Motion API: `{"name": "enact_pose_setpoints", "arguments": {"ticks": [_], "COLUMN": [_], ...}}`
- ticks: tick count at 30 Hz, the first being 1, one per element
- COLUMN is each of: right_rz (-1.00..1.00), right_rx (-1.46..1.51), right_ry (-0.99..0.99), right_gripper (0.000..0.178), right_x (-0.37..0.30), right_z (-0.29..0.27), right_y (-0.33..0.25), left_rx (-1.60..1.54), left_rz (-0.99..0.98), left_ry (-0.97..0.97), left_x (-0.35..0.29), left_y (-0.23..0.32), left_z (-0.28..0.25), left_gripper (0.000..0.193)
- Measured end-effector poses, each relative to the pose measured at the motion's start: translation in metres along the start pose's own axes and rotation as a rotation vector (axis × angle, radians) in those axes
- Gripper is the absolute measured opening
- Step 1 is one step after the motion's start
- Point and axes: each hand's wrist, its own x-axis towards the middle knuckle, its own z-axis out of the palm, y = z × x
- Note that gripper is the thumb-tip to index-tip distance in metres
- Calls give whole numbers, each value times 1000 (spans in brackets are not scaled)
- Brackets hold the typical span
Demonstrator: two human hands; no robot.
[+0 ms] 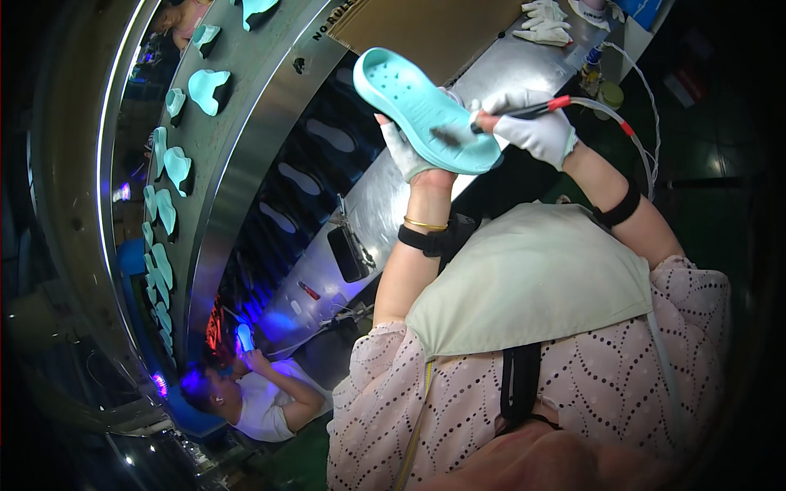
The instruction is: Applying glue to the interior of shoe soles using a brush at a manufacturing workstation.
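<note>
A turquoise shoe sole [391, 83], with several small holes toward its far end, is tilted over the metal bench. My left hand [409, 155], in a white fingertip-less glove, grips its left edge from below. My right hand [532, 131], gloved in white too, is closed around a dark-handled brush [524, 112] fed by a clear tube with red bands. The blurred dark bristles lie over the heel half of the sole's inner face. My right fingertips are close to the sole's right edge.
At left a green conveyor belt [214, 151] carries several turquoise shoe parts [209, 90]. Grey sole shapes [332, 135] lie on a dark rack below it. A phone [348, 254] and white gloves [544, 23] are on the bench. A co-worker [270, 401] sits at lower left.
</note>
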Motion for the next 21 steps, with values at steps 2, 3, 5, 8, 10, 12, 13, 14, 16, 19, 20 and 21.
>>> {"name": "enact_pose_setpoints", "arguments": {"ticks": [2, 3, 5, 8, 10, 12, 13, 14, 16, 19, 20, 21], "right_rz": [-186, -196, -230, -353, -233, -221, -290, -388, -503, -257, -321, -386], "right_rx": [194, 232, 173, 35, 78, 3, -68, -193, -166, 66, -13, -93], "right_ry": [25, 28, 32, -14, -89, -3, 17, 38, -69, -139, -105, -74], "right_gripper": [10, 10, 11, 14, 13, 13, 13, 13, 11, 10, 10, 10], "right_x": [3, 3, -2, -18, -24, -20, -19, -20, -20, -22, -20, -17], "right_z": [-5, -6, -4, 16, 17, 13, 10, 14, 16, 18, 17, 17], "right_y": [4, 4, 6, 1, -6, -4, -7, -11, -3, -5, -6, -8], "left_rx": [36, 71, 135, -10, 10, 120, 121, 162, 201, 136, 184, 184], "left_rz": [-36, -71, -112, -161, -150, -98, -98, -70, -41, -204, -155, -152], "left_ry": [23, 46, -44, -235, -257, -227, -226, -171, -117, -216, -140, -139], "left_x": [-10, -15, -11, -8, -11, -13, -11, -8, -7, -12, -11, -9], "left_y": [-12, -17, -17, -12, -11, -9, -8, -7, -3, 6, 6, 8], "left_z": [9, 13, 3, -1, 5, 9, 9, 9, 10, 11, 12, 11], "left_gripper": [72, 74, 75, 70, 70, 71, 71, 72, 73, 74, 73, 73]}}
